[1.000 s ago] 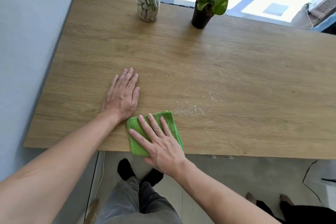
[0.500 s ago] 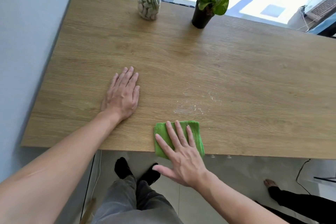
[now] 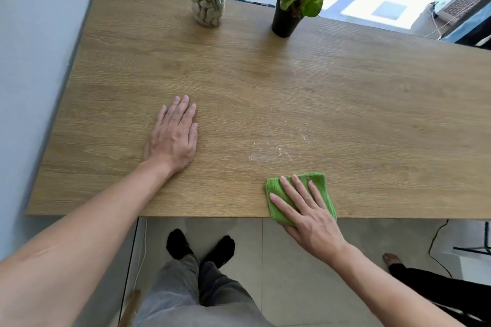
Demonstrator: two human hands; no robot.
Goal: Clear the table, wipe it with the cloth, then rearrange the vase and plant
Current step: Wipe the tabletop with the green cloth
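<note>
A folded green cloth point(image 3: 320, 183) lies at the near edge of the wooden table point(image 3: 345, 93), partly over the edge. My right hand point(image 3: 305, 210) presses flat on the cloth, thumb curled under the table edge. My left hand point(image 3: 174, 135) rests flat and empty on the tabletop, left of centre. White crumbs and a pale smear point(image 3: 273, 150) mark the wood just beyond the cloth. A glass vase point(image 3: 208, 5) with pebbles and green stems stands at the far edge. Right of it is a leafy plant in a black pot point(image 3: 285, 21).
A wall runs along the table's left side. Below the near edge I see my legs and black socks point(image 3: 199, 247) on a tiled floor. Another person's foot point(image 3: 392, 259) and a black cable point(image 3: 435, 241) are at lower right.
My right hand has slid the green cloth to the right along the near edge of the table. My left hand has stayed flat in place.
</note>
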